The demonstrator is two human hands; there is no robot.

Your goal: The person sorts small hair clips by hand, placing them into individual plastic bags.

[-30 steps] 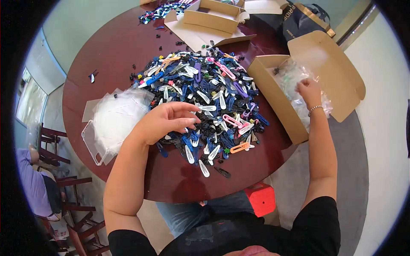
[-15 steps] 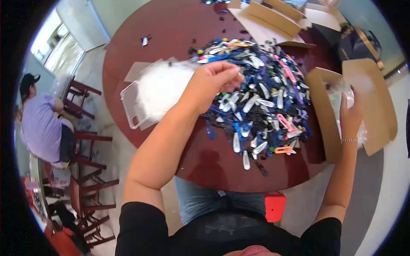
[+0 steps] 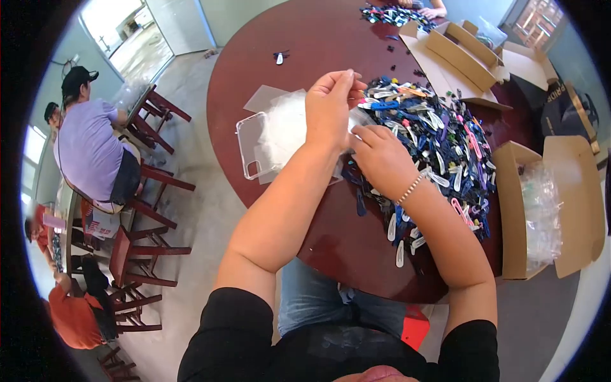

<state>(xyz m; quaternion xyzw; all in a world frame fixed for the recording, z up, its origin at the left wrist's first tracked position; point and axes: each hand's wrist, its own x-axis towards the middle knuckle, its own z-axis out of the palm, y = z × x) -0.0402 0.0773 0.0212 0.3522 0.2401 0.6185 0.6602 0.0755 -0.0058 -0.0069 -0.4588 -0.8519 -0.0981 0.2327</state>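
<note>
A large heap of snap hair clips, in black, white, blue, pink and other colours, lies on the dark red round table. My left hand is over the heap's left edge, fingertips pinched together; what they hold is too small to make out. Just below it and to the right, my right hand has its fingers curled in at a piece of clear plastic film between the two hands. Left of them lies a stack of clear plastic bags, beside a clear phone case.
On the right stands an open cardboard box with clear bags inside. More cardboard boxes are at the back. Another person's hand is by a second clip pile. People sit at left near wooden stools.
My right hand has come out of the cardboard box and moved left to beside my left hand. The view has shifted, so the table sits farther right.
</note>
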